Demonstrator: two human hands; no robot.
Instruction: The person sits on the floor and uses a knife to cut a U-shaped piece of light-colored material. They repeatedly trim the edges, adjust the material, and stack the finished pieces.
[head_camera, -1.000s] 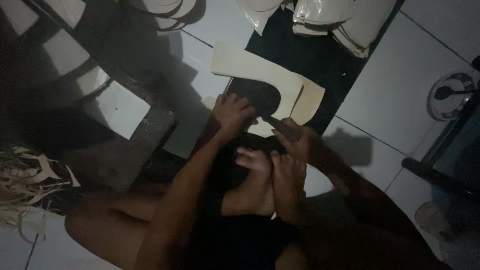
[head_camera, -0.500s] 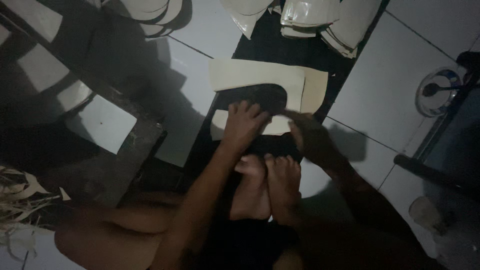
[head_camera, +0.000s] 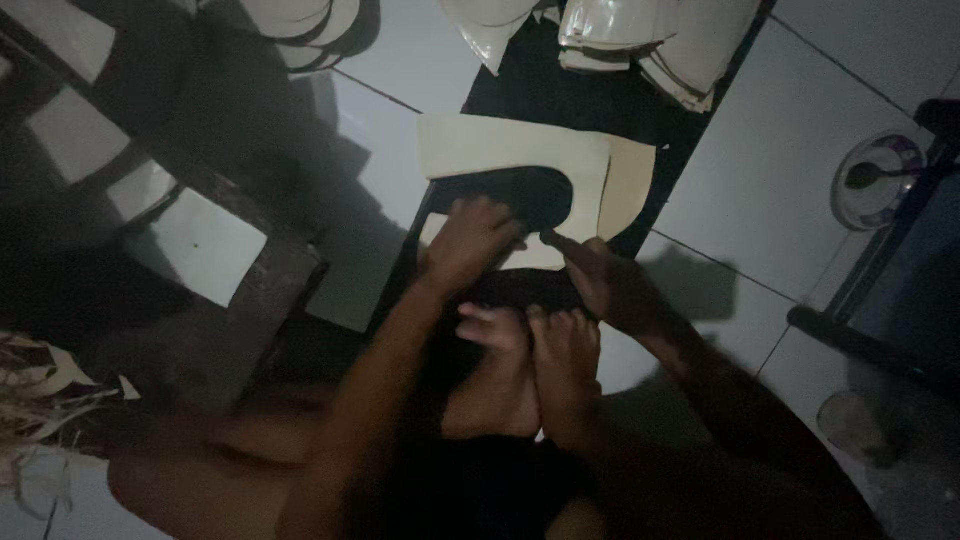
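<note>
A cream sheet (head_camera: 500, 145) with a curved, sole-shaped opening cut into it lies on a black mat (head_camera: 560, 90) on the tiled floor. My left hand (head_camera: 468, 243) presses flat on the sheet's near edge, fingers spread over the dark opening. My right hand (head_camera: 610, 285) sits just right of it, closed around a thin dark tool (head_camera: 553, 239) whose tip points at the sheet. My two bare feet (head_camera: 530, 370) rest together right below the hands, on the mat's near end.
Stacks of pale cut pieces (head_camera: 640, 40) lie at the mat's far end, with more (head_camera: 300, 30) at the top left. A dark wooden frame with white sheets (head_camera: 200, 245) stands left. Scraps (head_camera: 40, 390) lie far left. A round bowl with a spoon (head_camera: 880, 180) is right.
The view has shifted a little. Both hands stay on the sheet's near edge; the left hand has slid slightly right and the right hand's tool tip has moved along the cut.
</note>
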